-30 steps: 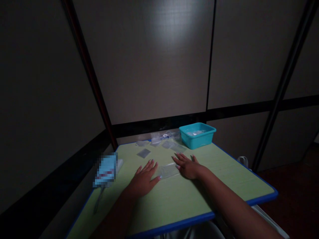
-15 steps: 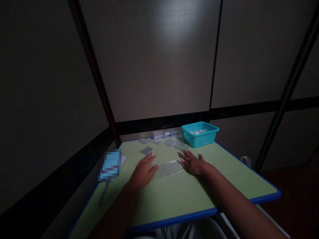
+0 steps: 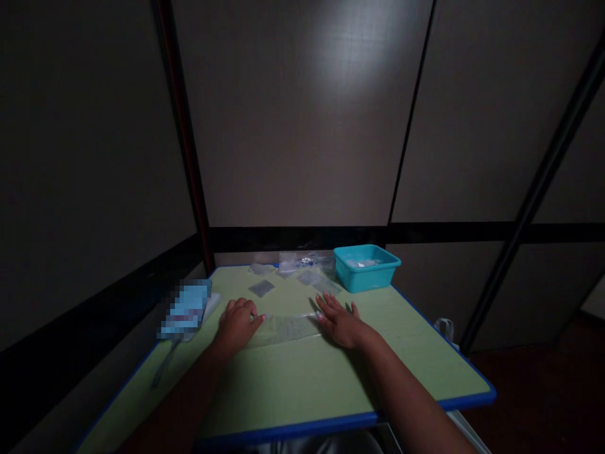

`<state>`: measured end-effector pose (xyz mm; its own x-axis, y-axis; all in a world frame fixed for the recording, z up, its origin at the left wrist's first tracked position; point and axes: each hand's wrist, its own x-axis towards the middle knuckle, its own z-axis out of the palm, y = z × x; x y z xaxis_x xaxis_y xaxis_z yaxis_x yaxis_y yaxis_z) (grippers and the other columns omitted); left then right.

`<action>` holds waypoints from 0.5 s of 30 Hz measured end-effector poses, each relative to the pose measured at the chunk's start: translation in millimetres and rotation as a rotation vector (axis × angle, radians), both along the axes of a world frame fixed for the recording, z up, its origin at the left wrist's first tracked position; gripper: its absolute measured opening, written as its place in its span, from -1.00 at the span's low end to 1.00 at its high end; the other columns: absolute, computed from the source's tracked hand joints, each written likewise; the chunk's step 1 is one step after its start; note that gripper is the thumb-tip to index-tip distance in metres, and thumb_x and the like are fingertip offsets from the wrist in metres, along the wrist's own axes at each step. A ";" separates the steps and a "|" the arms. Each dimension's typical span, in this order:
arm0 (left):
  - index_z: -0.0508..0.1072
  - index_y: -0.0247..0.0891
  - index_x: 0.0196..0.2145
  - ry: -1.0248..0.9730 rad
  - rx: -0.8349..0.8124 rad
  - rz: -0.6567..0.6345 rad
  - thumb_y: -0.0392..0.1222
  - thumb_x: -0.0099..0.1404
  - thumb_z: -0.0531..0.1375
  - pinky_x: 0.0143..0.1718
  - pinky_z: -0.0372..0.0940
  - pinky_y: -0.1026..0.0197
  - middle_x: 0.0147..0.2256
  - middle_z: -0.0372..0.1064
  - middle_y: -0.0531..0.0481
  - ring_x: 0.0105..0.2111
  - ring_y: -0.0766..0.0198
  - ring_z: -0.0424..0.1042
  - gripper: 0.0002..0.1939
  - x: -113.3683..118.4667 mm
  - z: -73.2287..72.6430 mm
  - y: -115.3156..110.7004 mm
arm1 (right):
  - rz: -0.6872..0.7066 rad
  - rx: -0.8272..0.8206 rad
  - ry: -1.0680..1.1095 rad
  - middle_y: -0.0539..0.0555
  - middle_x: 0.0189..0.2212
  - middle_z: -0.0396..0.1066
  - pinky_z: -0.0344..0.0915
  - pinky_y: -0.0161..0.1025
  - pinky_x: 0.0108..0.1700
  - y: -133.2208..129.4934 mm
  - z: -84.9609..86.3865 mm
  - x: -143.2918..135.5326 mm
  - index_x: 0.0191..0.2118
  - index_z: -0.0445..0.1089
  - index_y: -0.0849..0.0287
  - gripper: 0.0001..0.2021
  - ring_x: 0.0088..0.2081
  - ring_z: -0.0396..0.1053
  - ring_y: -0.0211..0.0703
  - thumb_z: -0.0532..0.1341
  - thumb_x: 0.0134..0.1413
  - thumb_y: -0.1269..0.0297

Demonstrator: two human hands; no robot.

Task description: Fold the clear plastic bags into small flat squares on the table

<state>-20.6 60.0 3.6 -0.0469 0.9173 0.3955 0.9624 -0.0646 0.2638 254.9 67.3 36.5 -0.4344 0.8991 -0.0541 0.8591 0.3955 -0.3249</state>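
A clear, flat plastic bag [image 3: 288, 328] lies crosswise on the light green table between my hands. Over its left end rests my left hand [image 3: 236, 325], fingers somewhat bent and the thumb apart, pointing along the bag. My right hand [image 3: 343, 323] is spread flat on the bag's right end, its fingers stretched away from me. Neither hand is closed round anything. Just beyond my left hand is a small grey translucent square [image 3: 261, 288], apart from the fingers.
A turquoise plastic basin [image 3: 366, 274] with clear plastic pieces inside stands at the back right. Several clear plastic pieces [image 3: 288, 261] lie along the back edge. At the left edge sits a blurred blue object [image 3: 186, 309] with a strap. The table [image 3: 293, 391] has a blue rim.
The camera view has turned slightly, shifting the table leftward. My left hand has slid a little left along the bag and its fingers have bent; my right hand stays spread.
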 end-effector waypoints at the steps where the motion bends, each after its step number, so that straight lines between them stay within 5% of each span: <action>1: 0.31 -0.22 -0.49 -0.029 -0.004 -0.024 -0.07 0.12 0.14 -0.22 0.10 0.19 -0.35 0.27 -0.01 -0.22 0.15 0.20 -0.83 1.2 0.0 -0.6 | 0.003 0.001 0.001 -0.02 0.26 -0.47 -0.50 0.24 0.11 0.0 -0.2 0.1 0.24 -0.32 -0.08 -0.46 0.25 -0.48 -0.10 -0.28 0.16 -0.05; 7: 0.28 -0.23 -0.52 -0.195 0.027 -0.119 -0.20 0.03 0.20 -0.23 0.09 0.23 -0.41 0.28 0.03 -0.26 0.20 0.22 -0.87 0.3 -2.3 2.2 | -0.002 0.024 0.004 -0.01 0.26 -0.42 -0.47 0.26 0.11 3.6 -4.8 1.3 0.23 -0.28 -0.09 -0.47 0.24 -0.43 -0.04 -0.28 0.16 -0.05; 15: 0.33 -0.26 -0.20 -0.381 -0.038 -0.267 -0.24 0.08 0.14 -0.27 0.18 0.29 -0.44 0.33 0.07 -0.34 0.29 0.33 -0.72 -3.4 -3.4 5.7 | 0.026 0.013 0.046 0.03 0.25 -0.36 -0.48 0.28 0.10 1.0 -3.0 2.0 0.22 -0.18 -0.06 -0.45 0.24 -0.40 -0.04 -0.26 0.15 -0.09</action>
<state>-24.0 65.7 0.3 0.0579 0.9304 0.3619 0.7475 -0.2807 0.6020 256.9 68.3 33.5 -0.4594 0.8879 -0.0220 0.8326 0.4219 -0.3588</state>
